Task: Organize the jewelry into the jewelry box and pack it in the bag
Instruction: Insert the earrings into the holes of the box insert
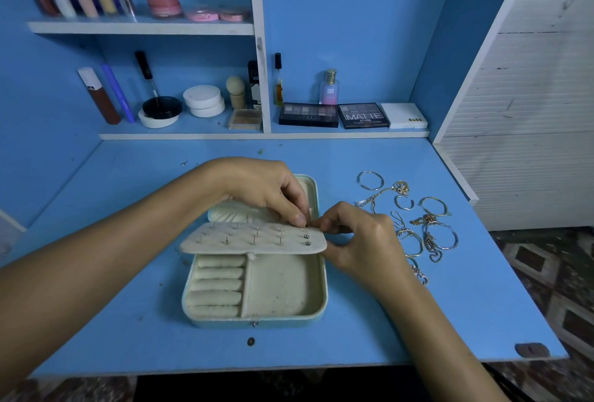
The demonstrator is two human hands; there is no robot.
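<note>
An open pale-teal jewelry box [316,305] with cream lining lies in the middle of the blue desk. Its cream earring flap [250,239] is raised level over the box, with several stud posts sticking up through it. My left hand [266,189] pinches down at the flap's far right edge. My right hand [360,237] grips that same right end, fingertips touching the left hand's. A tiny earring seems pinched between them, too small to be sure. Ring rolls [215,286] fill the box's lower left. No bag is in view.
Loose jewelry [427,234], hoops, bangles and chains, is scattered on the desk right of the box. Shelves behind hold cosmetics, eyeshadow palettes [363,115] and a perfume bottle [329,88]. A white slatted panel [530,112] borders the desk on the right.
</note>
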